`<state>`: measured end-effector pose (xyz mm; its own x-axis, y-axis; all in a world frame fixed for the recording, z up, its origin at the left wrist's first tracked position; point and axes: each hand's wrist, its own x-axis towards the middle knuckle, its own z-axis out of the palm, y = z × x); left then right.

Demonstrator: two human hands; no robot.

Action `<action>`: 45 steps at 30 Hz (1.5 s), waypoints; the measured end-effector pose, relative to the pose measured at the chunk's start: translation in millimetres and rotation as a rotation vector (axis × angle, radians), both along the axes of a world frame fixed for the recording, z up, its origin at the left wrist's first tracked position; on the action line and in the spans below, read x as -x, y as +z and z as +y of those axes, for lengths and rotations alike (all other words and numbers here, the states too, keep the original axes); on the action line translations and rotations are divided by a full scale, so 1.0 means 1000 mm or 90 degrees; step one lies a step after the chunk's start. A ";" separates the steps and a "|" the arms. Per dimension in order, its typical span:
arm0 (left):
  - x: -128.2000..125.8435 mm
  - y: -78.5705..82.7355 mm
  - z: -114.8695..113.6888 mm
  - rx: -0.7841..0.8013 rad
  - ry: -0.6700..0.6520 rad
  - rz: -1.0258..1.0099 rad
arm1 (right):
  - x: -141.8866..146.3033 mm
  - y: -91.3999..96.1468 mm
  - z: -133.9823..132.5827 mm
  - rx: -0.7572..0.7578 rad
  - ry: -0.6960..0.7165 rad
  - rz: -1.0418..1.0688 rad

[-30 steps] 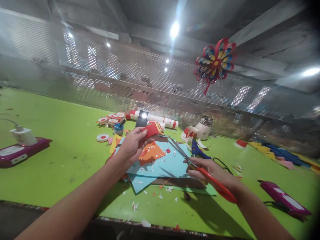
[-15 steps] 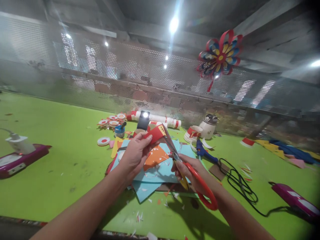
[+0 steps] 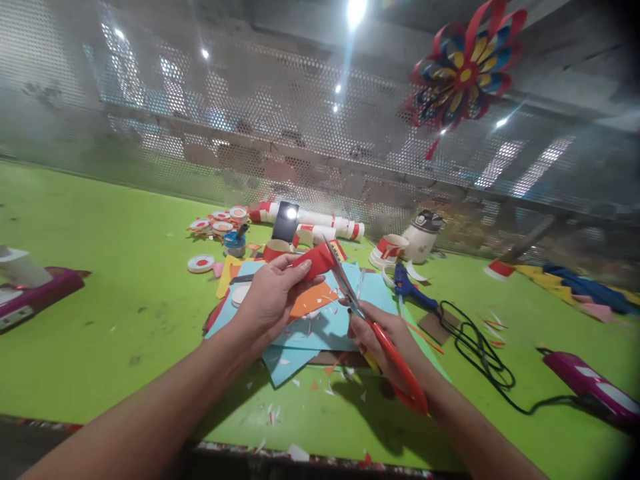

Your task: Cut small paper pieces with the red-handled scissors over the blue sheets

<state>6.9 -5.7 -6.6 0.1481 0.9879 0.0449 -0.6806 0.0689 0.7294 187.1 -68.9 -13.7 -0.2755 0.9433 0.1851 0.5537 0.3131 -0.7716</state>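
A folded-looking piece of red paper (image 3: 320, 261) is pinched between the thumb and fingers of my left hand (image 3: 274, 288). My right hand (image 3: 380, 333) grips a pair of scissors (image 3: 395, 357) by the red handles. The blades point up and away and cross the paper near its right end, where a yellowish strip with dark marks shows. Below both hands lie light blue paper sheets (image 3: 327, 338) and an orange paper (image 3: 313, 301), strewn with small white scraps. A white disc (image 3: 241, 295) sits partly behind my left hand.
A blue glue gun (image 3: 414, 291) with a black cord lies at right, near a purple power strip (image 3: 590, 387). Behind stand a white-and-red tube (image 3: 320, 218), a dark phone-like block (image 3: 286, 222), a white jar (image 3: 421, 237) and several decorated discs (image 3: 223, 228). Another power strip (image 3: 45, 297) is left.
The scissors' handles have come closer together, and the blades have closed across the red paper's end. The head view has tipped down slightly, so the table appears higher.
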 end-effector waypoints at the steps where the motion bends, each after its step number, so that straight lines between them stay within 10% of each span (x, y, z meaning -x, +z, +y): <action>1: 0.000 0.000 0.000 0.003 0.001 0.002 | 0.000 0.000 -0.001 0.001 0.004 0.000; 45: 0.000 0.001 -0.002 -0.013 -0.039 0.011 | 0.005 -0.006 -0.006 -0.032 -0.078 0.075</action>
